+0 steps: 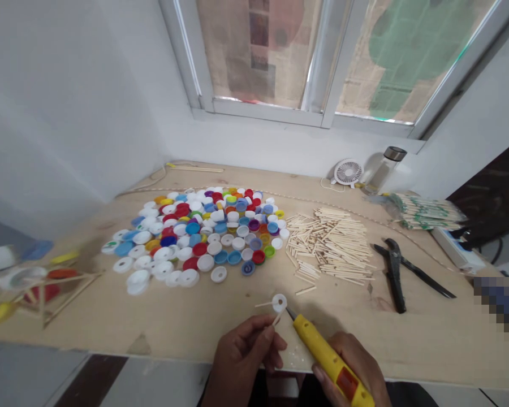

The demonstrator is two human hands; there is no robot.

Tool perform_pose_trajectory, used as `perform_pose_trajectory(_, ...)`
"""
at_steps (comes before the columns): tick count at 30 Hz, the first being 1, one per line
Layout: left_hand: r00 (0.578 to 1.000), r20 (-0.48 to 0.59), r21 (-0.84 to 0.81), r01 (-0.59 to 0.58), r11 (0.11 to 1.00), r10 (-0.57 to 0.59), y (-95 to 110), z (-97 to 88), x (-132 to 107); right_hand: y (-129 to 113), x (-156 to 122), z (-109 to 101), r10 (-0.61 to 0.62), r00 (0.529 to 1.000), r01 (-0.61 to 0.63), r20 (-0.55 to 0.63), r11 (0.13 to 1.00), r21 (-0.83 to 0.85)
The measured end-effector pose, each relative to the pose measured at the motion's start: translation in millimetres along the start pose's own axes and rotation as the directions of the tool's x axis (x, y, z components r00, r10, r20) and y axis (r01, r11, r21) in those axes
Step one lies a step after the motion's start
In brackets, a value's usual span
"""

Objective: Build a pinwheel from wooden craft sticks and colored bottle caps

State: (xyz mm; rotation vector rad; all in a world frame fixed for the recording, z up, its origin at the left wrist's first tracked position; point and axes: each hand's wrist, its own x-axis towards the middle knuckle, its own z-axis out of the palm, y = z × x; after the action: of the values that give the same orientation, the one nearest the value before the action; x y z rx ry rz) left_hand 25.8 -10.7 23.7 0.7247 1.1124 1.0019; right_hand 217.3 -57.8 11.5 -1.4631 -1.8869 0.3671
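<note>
Pinched between the thumb and fingers of my left hand is a short wooden stick, its far end at a white bottle cap. The cap has a hole in it, and another thin stick juts out from its left side. My right hand is wrapped round a yellow soldering iron with an orange-red button. Its thin dark tip points at the cap's lower right edge, where the stick meets it; whether the tip touches cannot be made out.
Many colourful bottle caps cover the table's left middle. Beside them lies a heap of short sticks. Black pliers, bagged sticks, a power strip, a fan and a bottle stand right. A stick frame sits left.
</note>
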Motion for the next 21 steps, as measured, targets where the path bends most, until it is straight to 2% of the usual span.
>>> perform_pose_trajectory(1, 1.000, 0.002, 0.004, 0.000, 1.000, 0.000, -0.2, 0.1, 0.2, 0.1, 0.1, -0.2, 0.007, 1.000, -0.007, -0.014, 1.000, -0.009)
perform_pose_trajectory(7, 1.000, 0.008, 0.002, 0.011, 1.000, -0.011, -0.8, 1.2, 0.2, 4.3, 2.7, -3.5, -0.130, 0.991, 0.132, 0.024, 0.989, -0.060)
perform_pose_trajectory(18, 1.000, -0.007, 0.003, 0.018, 1.000, -0.018, 0.5, 2.1, -0.1, 2.9, 2.8, -5.8, -0.139, 0.990, 0.141, 0.030, 0.983, -0.115)
perform_pose_trajectory(21, 1.000, 0.004, -0.005, 0.007, 1.000, -0.007, -0.1, 1.1, -1.6, 1.6, 3.2, -5.9, -0.111, 0.994, 0.110, 0.000, 0.986, -0.128)
